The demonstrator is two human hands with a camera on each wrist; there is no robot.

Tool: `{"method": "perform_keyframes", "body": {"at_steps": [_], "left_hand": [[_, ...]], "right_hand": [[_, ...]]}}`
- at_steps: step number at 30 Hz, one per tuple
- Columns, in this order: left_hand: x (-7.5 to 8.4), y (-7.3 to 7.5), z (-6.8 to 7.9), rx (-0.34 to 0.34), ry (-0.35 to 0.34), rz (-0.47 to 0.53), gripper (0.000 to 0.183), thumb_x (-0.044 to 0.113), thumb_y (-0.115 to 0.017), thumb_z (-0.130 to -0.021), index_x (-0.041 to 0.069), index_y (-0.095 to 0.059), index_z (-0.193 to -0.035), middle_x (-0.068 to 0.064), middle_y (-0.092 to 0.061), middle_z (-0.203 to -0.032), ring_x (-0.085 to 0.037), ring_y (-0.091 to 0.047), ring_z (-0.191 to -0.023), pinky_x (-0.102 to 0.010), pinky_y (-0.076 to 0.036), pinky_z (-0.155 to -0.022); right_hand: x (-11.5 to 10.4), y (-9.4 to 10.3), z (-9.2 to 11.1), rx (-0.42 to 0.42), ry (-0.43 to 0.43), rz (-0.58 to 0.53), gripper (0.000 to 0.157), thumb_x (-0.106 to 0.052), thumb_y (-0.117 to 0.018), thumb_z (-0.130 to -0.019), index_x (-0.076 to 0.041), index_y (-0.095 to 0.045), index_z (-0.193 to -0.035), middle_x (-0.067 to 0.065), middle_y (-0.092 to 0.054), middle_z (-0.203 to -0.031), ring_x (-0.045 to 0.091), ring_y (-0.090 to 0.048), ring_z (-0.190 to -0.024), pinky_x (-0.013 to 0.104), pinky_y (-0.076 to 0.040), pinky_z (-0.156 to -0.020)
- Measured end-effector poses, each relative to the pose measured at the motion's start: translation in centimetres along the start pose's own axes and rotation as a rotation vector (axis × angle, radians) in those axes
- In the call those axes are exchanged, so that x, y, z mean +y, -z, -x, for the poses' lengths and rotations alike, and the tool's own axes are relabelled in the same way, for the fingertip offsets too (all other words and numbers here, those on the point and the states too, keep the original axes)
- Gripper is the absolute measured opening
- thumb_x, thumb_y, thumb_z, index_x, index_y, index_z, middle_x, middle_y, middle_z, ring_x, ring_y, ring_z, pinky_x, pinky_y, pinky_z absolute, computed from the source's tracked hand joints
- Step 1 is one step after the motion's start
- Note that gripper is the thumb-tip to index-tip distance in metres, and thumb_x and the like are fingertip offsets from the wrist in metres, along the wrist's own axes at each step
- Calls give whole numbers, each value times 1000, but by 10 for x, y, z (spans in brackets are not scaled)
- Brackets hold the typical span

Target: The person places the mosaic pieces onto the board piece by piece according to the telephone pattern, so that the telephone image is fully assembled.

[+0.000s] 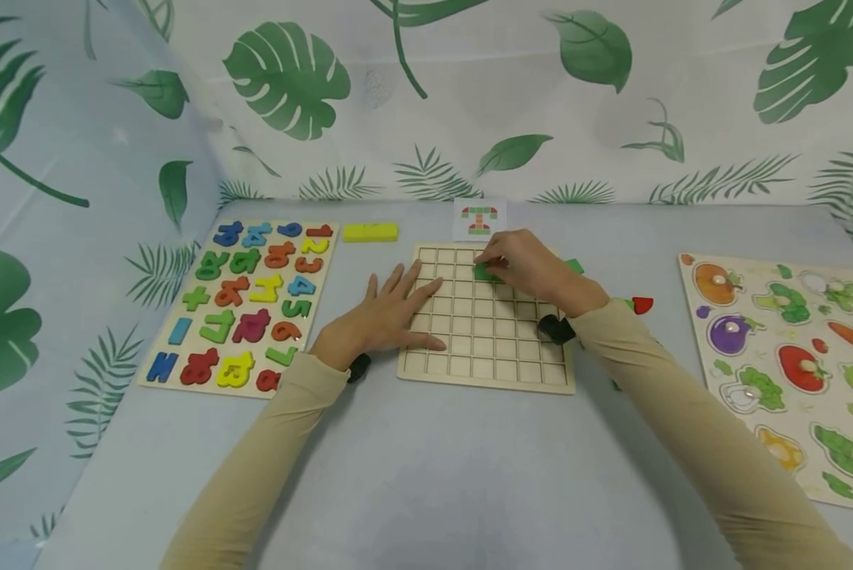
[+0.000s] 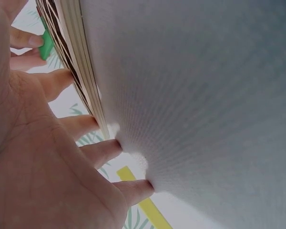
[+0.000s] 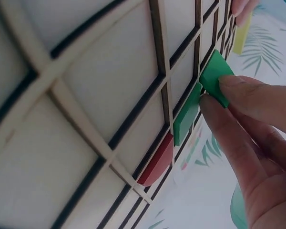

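A wooden grid board (image 1: 485,348) lies on the table with rows of square cells. My left hand (image 1: 391,313) rests at its left side, fingers spread, some over the board and some beyond its edge. Over the far rows, my right hand (image 1: 522,261) pinches a green square block (image 3: 215,75) between thumb and fingers, tilted at a cell. Beside it in the grid sit another green block (image 3: 187,117) and a red round-edged block (image 3: 157,162); the right hand hides these in the head view.
Behind the board stands a pattern card (image 1: 479,220) with a red, green and orange figure. A yellow bar (image 1: 370,233) and number puzzle (image 1: 244,309) are at left. Right of the board lie a red piece (image 1: 642,305) and green pieces, partly behind the arm; farther right, a vegetable puzzle (image 1: 761,332).
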State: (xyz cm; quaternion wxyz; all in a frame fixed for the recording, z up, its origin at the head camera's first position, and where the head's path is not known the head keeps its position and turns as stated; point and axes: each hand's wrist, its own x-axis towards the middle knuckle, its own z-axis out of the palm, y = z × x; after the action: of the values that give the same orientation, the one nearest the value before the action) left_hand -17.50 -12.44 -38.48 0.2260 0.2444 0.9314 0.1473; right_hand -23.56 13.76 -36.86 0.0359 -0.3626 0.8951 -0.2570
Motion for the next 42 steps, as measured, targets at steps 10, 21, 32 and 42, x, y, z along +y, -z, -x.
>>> {"method": "perform_keyframes", "body": {"at_steps": [10, 21, 32, 42], "left_hand": [[0, 0, -1, 2, -2, -3, 103, 66, -65, -95, 24, -10, -171, -12, 15, -174, -38, 15, -159, -67, 8, -122], [0, 0, 0, 5, -3, -10, 102, 65, -65, -95, 23, -10, -171, -13, 14, -174, -39, 15, -159, -68, 8, -121], [1, -2, 0, 9, -5, -4, 103, 65, -66, -95, 24, -10, -171, -13, 14, -174, -38, 15, -159, -67, 8, -122], [-1, -2, 0, 12, -16, -4, 102, 65, -66, -95, 24, -10, -171, -12, 14, -174, -37, 15, -159, -67, 9, -122]], "right_hand": [[-5, 1, -2, -59, 15, 72, 22, 13, -72, -91, 14, -75, -112, 27, -71, -107, 40, -71, -98, 46, -60, -83], [-9, -3, -8, -96, -45, 114, 21, 11, -68, -96, 12, -74, -116, 27, -69, -114, 41, -68, -106, 46, -58, -89], [-10, -4, -1, -89, -58, 89, 20, 8, -71, -95, 11, -76, -114, 25, -70, -113, 41, -68, -107, 48, -57, -91], [-5, 29, 22, -98, -44, -20, 31, -4, -66, -102, 6, -69, -132, 24, -66, -130, 41, -64, -117, 56, -52, -96]]}}
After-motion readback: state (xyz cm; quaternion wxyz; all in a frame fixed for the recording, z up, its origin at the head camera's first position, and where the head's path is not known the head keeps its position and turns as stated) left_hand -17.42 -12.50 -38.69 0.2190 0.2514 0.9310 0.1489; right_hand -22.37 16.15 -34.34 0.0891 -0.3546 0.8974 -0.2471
